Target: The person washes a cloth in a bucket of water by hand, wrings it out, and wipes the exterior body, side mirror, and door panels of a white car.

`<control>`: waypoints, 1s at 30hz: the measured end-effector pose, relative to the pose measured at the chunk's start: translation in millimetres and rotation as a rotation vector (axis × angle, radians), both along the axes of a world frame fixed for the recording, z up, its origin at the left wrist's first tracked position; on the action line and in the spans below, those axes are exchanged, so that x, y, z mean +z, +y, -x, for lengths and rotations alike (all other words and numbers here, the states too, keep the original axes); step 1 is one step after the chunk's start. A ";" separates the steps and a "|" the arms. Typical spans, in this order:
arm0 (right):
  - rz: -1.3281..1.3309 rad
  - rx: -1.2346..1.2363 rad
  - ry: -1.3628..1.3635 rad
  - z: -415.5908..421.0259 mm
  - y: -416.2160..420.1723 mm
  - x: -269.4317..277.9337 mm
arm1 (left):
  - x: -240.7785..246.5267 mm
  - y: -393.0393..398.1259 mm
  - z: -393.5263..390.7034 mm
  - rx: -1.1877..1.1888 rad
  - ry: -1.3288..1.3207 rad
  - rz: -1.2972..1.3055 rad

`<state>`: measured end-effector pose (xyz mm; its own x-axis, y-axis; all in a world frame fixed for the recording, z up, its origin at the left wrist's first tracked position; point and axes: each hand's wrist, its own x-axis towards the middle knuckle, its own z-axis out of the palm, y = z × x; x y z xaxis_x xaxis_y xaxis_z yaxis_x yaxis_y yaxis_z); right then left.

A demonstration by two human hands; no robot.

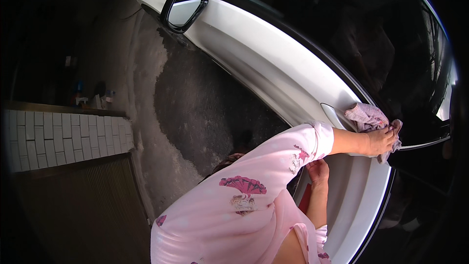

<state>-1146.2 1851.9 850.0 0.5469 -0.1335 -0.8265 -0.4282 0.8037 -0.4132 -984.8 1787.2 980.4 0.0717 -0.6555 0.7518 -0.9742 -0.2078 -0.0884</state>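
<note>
My left hand (383,141) presses a damp-looking pinkish cloth (366,115) against a white car, where the side window's lower edge meets the door. The cloth bunches out on both sides of the hand, its larger part above the door handle (331,113). Across the view runs my left arm in a pink printed sleeve. Below it, close to the white door panel (348,187), is my right hand (318,172), palm partly showing and fingers bent. The sleeve hides part of that hand, and no held object shows there.
A black-framed side mirror (185,3) juts out from the car at the top. Dark, wet-looking ground (212,106) lies beside the door. To the left stands a white-tiled wall (69,137), with small items (99,101) near it. A red surface (305,198) shows beside my right forearm.
</note>
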 end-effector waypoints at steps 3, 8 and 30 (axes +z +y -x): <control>0.019 0.000 0.012 -12.9 22.6 14.6 | 14.6 26.3 -5.6 -0.023 0.072 -0.013; -0.058 0.196 0.002 -34.9 59.9 4.1 | 6.9 104.1 -47.5 0.049 0.179 0.064; -0.067 0.474 0.210 -115.6 141.6 -46.1 | -195.2 518.8 -283.2 0.968 1.059 1.569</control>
